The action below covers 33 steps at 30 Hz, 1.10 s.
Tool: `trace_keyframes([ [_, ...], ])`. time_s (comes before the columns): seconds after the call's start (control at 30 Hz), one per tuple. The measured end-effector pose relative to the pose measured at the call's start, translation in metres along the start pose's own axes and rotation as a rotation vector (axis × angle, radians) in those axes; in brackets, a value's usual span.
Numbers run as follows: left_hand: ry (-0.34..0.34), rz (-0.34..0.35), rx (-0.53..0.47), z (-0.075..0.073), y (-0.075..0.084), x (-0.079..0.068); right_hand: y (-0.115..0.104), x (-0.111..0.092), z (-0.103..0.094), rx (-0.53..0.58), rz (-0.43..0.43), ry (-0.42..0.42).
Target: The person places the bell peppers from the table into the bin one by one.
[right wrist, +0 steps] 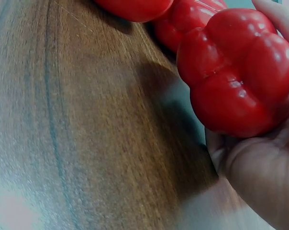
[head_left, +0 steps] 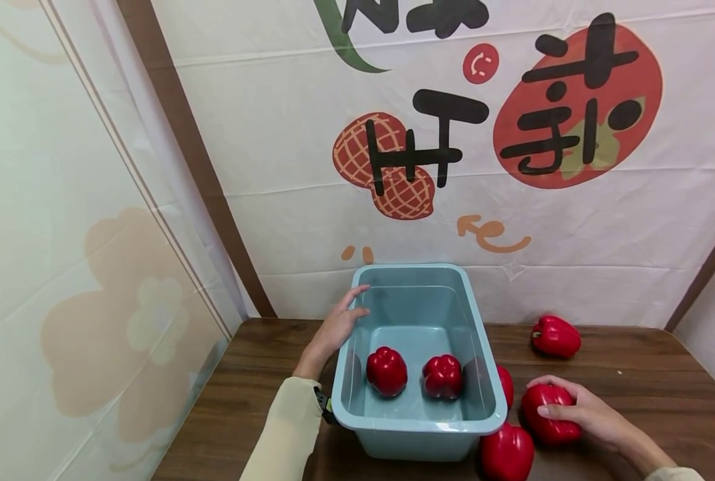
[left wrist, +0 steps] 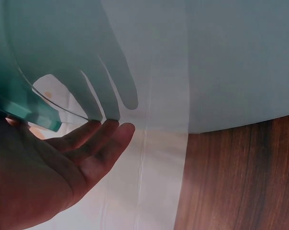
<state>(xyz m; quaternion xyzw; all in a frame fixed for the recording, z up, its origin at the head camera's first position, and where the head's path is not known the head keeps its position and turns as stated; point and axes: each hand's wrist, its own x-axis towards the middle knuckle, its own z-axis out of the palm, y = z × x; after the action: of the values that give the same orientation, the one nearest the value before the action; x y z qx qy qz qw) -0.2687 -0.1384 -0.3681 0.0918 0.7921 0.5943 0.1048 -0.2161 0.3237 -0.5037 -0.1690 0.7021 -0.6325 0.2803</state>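
A light blue plastic bin (head_left: 417,425) stands on the table with two red bell peppers inside, a left one (head_left: 386,371) and a right one (head_left: 443,377). My left hand (head_left: 335,326) holds the bin's left rim, thumb and forefinger over the edge. In the left wrist view, the other fingers (left wrist: 104,146) touch the outer wall below the rim. To the right of the bin, my right hand (head_left: 592,414) grips another red bell pepper (head_left: 548,414). Its lobed end (right wrist: 235,76) faces the right wrist camera, low over the table.
Beside the bin's front right corner sits a bell pepper (head_left: 507,454); another (head_left: 504,386) is partly hidden behind the bin's right wall. A further pepper (head_left: 556,336) lies at the back right. The wooden table (head_left: 634,374) meets a printed cloth wall (head_left: 285,200) behind the bin.
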Motion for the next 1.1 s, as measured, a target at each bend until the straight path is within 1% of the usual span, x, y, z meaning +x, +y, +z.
trace_keyframes([
  [0.07,0.007,0.001,0.001,0.000,0.000,0.000,0.000,0.000,0.000,0.003,-0.001,-0.001],
  [0.13,0.014,0.003,0.001,0.000,-0.004,0.004,0.000,0.000,0.000,0.002,-0.001,-0.002],
  [0.3,0.037,0.006,-0.003,0.000,-0.025,0.018,-0.001,0.000,-0.001,-0.018,0.003,0.015],
  [0.37,0.047,0.008,-0.001,0.000,-0.031,0.021,-0.002,-0.001,-0.001,-0.032,0.006,0.026],
  [0.53,0.060,0.023,0.017,0.001,-0.034,0.024,-0.005,-0.003,-0.002,-0.065,0.011,0.047],
  [0.63,0.059,0.021,0.027,0.000,-0.034,0.024,-0.008,-0.003,-0.002,-0.076,0.016,0.053],
  [0.73,0.047,0.009,0.028,0.000,-0.029,0.022,-0.011,-0.004,-0.003,-0.091,0.019,0.063],
  [0.97,0.011,0.005,0.022,0.000,-0.004,0.003,-0.020,-0.005,-0.006,-0.125,-0.004,0.105],
  [1.1,0.009,0.005,0.019,0.000,-0.001,0.000,-0.023,-0.005,-0.007,-0.143,-0.008,0.120],
])
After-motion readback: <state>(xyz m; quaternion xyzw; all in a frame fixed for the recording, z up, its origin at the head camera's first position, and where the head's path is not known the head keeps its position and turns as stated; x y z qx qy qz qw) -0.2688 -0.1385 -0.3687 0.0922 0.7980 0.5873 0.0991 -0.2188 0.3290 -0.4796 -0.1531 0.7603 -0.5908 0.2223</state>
